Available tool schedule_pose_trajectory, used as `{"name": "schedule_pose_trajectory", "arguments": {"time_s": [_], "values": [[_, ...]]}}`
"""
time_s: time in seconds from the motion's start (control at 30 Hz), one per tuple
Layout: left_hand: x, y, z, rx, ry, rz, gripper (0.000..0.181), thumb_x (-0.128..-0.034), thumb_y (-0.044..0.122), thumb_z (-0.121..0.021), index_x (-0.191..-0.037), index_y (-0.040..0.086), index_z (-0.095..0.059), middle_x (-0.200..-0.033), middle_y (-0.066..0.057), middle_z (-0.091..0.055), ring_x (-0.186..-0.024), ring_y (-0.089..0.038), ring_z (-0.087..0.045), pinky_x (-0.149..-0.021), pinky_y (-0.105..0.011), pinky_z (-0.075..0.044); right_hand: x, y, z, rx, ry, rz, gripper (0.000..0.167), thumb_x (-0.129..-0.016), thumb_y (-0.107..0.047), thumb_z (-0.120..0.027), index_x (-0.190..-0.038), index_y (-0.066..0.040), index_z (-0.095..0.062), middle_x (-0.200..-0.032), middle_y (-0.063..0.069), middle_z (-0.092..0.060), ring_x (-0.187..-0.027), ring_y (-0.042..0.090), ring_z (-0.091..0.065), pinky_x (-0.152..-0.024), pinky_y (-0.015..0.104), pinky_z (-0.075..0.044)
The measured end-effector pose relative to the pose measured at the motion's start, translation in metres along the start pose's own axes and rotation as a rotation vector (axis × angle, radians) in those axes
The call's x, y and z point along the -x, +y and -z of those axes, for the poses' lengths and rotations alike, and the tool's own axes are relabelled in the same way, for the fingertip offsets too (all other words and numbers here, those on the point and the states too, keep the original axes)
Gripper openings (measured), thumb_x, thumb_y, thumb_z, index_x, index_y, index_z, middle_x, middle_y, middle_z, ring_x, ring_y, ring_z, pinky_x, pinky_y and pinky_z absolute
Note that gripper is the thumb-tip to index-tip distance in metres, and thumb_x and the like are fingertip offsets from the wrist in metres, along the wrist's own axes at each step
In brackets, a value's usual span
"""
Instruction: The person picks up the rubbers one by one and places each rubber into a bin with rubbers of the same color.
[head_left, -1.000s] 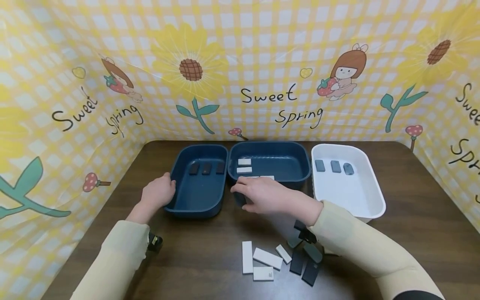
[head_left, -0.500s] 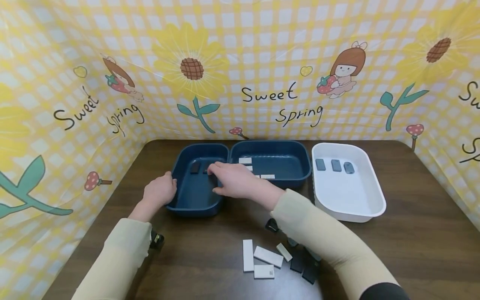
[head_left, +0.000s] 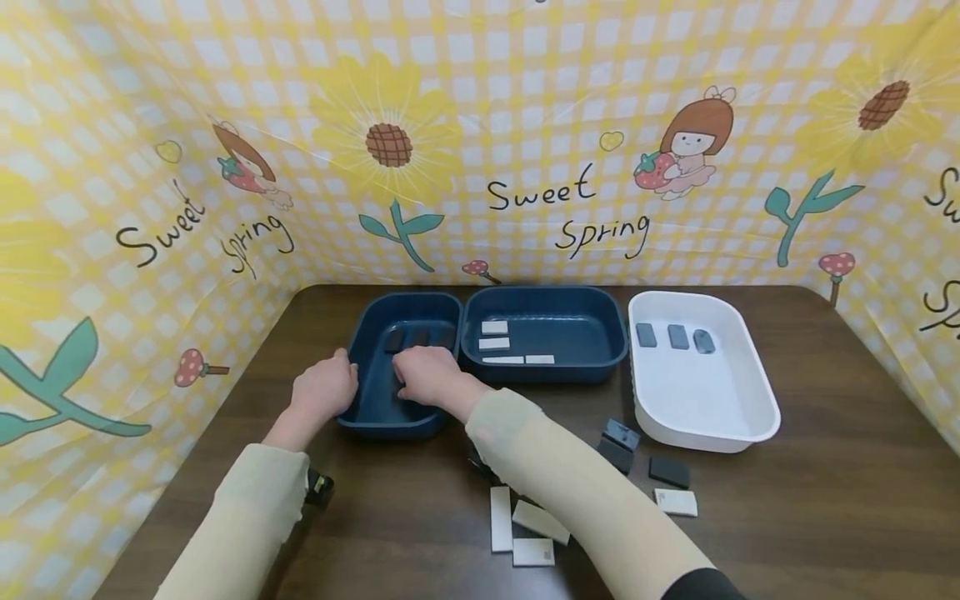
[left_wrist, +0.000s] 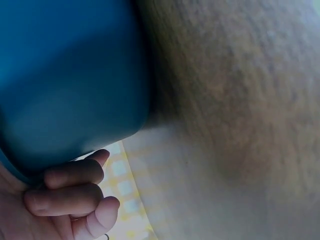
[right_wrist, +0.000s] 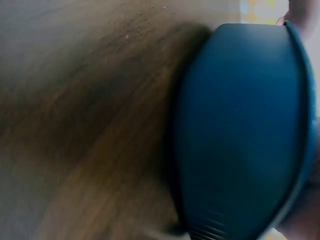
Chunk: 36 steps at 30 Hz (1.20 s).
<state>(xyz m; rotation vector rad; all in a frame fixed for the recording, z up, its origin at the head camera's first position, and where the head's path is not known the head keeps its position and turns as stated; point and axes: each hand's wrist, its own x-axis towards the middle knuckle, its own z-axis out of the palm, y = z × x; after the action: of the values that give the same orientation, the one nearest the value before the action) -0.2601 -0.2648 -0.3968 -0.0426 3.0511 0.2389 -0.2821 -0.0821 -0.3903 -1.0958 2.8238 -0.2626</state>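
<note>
My left hand [head_left: 324, 387] grips the left rim of a dark blue bin [head_left: 371, 404]. In the left wrist view its curled fingers [left_wrist: 75, 200] lie against the bin's outer wall. My right hand [head_left: 429, 375] reaches over the same bin with bent fingers, pinching a small dark block that is hidden under them in the head view. Just beyond those fingers a row of dark blocks [head_left: 394, 340] lies at the bin's far end. The right wrist view shows mostly the bin's outer wall [right_wrist: 240, 125], and the fingertips are out of sight there.
A second blue bin [head_left: 585, 367] holds several white blocks [head_left: 494, 343]. To its right, a white bin [head_left: 705, 408] contains three grey-blue blocks [head_left: 678, 337]. Loose white blocks [head_left: 533, 552] and dark blocks [head_left: 669, 472] lie on the wooden table [head_left: 405, 517], partly behind the right sleeve.
My right hand has moved left from the front of the middle bin into the left bin, its fingers lowering there. My left hand keeps its grip on the rim.
</note>
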Motion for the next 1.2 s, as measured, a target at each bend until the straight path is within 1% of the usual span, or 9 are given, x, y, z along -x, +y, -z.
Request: {"name": "schedule_pose_trajectory", "arguments": {"time_s": [0.13, 0.27, 0.37, 0.5, 0.63, 0.83, 1.0, 1.2], "values": [[0.000, 0.001, -0.001, 0.012, -0.016, 0.009, 0.047, -0.1035, 0.020, -0.040, -0.131, -0.018, -0.039, -0.103, -0.033, -0.060, -0.079, -0.038, -0.062, -0.070, -0.053, -0.053, -0.007, -0.001, -0.008, 0.037, -0.027, -0.018, 0.014, -0.092, -0.030, -0.069, -0.085, -0.019, -0.064, -0.073, -0.008, -0.059, -0.068, 0.008, -0.055, -0.064, 0.025, -0.048], [0.000, 0.000, -0.001, 0.008, -0.011, 0.011, 0.046, -0.1033, 0.020, -0.040, -0.129, -0.018, -0.040, -0.101, -0.033, -0.060, -0.079, -0.038, -0.061, -0.070, -0.053, -0.052, -0.012, -0.003, -0.013, 0.091, -0.028, -0.011, 0.012, -0.093, -0.028, -0.067, -0.087, -0.018, -0.066, -0.074, -0.007, -0.062, -0.070, 0.009, -0.058, -0.067, 0.028, -0.051], [0.000, 0.000, -0.001, 0.001, 0.003, 0.003, 0.045, -0.1029, 0.020, -0.040, -0.128, -0.018, -0.042, -0.098, -0.032, -0.061, -0.079, -0.040, -0.062, -0.069, -0.054, -0.052, -0.016, -0.004, -0.015, 0.108, -0.025, -0.012, 0.011, -0.093, -0.029, -0.066, -0.094, -0.017, -0.067, -0.082, -0.006, -0.065, -0.075, 0.010, -0.059, -0.072, 0.029, -0.052], [0.000, 0.000, -0.001, 0.000, 0.006, 0.003, 0.044, -0.1029, 0.020, -0.041, -0.127, -0.018, -0.042, -0.095, -0.031, -0.061, -0.077, -0.038, -0.061, -0.067, -0.052, -0.052, -0.023, -0.004, -0.018, 0.116, -0.025, -0.026, 0.018, -0.094, -0.031, -0.065, -0.106, -0.017, -0.067, -0.096, -0.003, -0.068, -0.084, 0.011, -0.061, -0.079, 0.028, -0.052], [0.000, 0.001, 0.000, 0.008, -0.003, 0.010, 0.045, -0.1032, 0.020, -0.041, -0.128, -0.018, -0.041, -0.096, -0.030, -0.061, -0.075, -0.036, -0.061, -0.066, -0.051, -0.052, -0.030, -0.004, -0.019, 0.128, -0.016, -0.031, 0.025, -0.095, -0.032, -0.064, -0.115, -0.017, -0.065, -0.107, -0.002, -0.068, -0.092, 0.012, -0.062, -0.083, 0.029, -0.051], [0.003, 0.003, 0.000, 0.014, -0.010, 0.021, 0.045, -0.1034, 0.020, -0.041, -0.129, -0.017, -0.041, -0.095, -0.029, -0.061, -0.074, -0.035, -0.061, -0.067, -0.050, -0.053, -0.036, -0.004, -0.023, 0.134, -0.009, -0.033, 0.030, -0.096, -0.033, -0.062, -0.121, -0.017, -0.063, -0.113, -0.001, -0.066, -0.097, 0.012, -0.062, -0.083, 0.029, -0.051], [0.003, 0.003, -0.002, 0.007, 0.001, 0.016, 0.044, -0.1030, 0.020, -0.041, -0.127, -0.017, -0.043, -0.093, -0.029, -0.061, -0.075, -0.037, -0.062, -0.066, -0.051, -0.052, -0.041, -0.003, -0.025, 0.144, 0.000, -0.034, 0.032, -0.096, -0.033, -0.062, -0.124, -0.018, -0.062, -0.117, -0.001, -0.065, -0.100, 0.013, -0.061, -0.083, 0.029, -0.051], [0.002, 0.001, 0.000, -0.001, 0.016, 0.010, 0.044, -0.1028, 0.019, -0.041, -0.127, -0.017, -0.043, -0.094, -0.030, -0.061, -0.075, -0.038, -0.062, -0.066, -0.052, -0.052, -0.045, -0.003, -0.026, 0.142, 0.012, -0.025, 0.034, -0.096, -0.033, -0.061, -0.126, -0.017, -0.060, -0.118, 0.000, -0.064, -0.101, 0.013, -0.061, -0.083, 0.029, -0.051]]}}
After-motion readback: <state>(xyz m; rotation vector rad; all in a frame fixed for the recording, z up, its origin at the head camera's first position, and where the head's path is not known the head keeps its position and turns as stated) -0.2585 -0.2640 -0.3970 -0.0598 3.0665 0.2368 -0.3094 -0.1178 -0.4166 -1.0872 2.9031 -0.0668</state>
